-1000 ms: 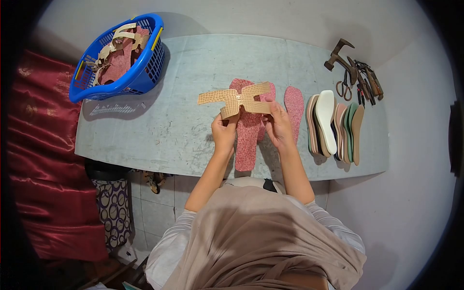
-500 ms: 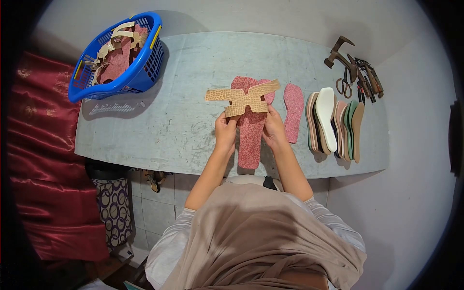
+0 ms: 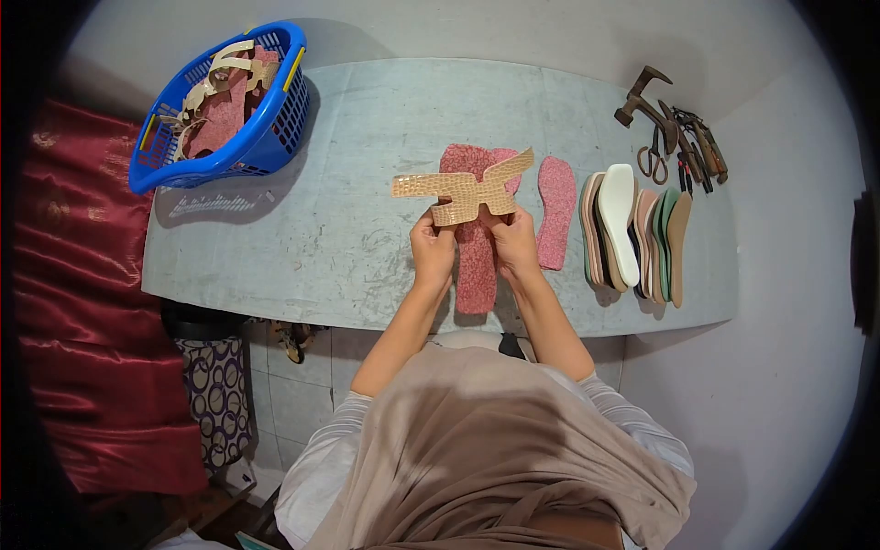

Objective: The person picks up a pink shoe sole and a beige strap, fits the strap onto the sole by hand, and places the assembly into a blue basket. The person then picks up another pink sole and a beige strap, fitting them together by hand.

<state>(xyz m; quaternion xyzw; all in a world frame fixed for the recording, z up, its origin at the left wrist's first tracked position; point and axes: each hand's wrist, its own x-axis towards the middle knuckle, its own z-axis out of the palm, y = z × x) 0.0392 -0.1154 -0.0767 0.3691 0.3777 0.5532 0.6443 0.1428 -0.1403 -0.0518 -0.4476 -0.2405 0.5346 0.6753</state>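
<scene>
A tan, crocodile-patterned sandal upper point(image 3: 466, 192) with two side straps is held above the table, its lower edge pinched by both hands. My left hand point(image 3: 432, 247) is closed on its lower left part, and my right hand point(image 3: 515, 243) on its lower right part. Beneath the upper lies a red speckled insole sheet point(image 3: 476, 280), partly covered by it. Another pink piece point(image 3: 505, 158) shows behind the upper's right strap. To the right of my right hand, a pink speckled insole point(image 3: 555, 215) lies flat on the table.
A row of several coloured soles point(image 3: 621, 229) stands at the right of the grey table point(image 3: 357, 119). Behind them lie a hammer point(image 3: 644, 96), scissors point(image 3: 654, 163) and other hand tools point(image 3: 701, 151). At the back left, a blue basket point(image 3: 275, 137) holds sandal uppers and pink pieces.
Both hands have shifted slightly, the right one in toward the upper's lower edge. The upper has tilted and bent, its right strap angling up more steeply.
</scene>
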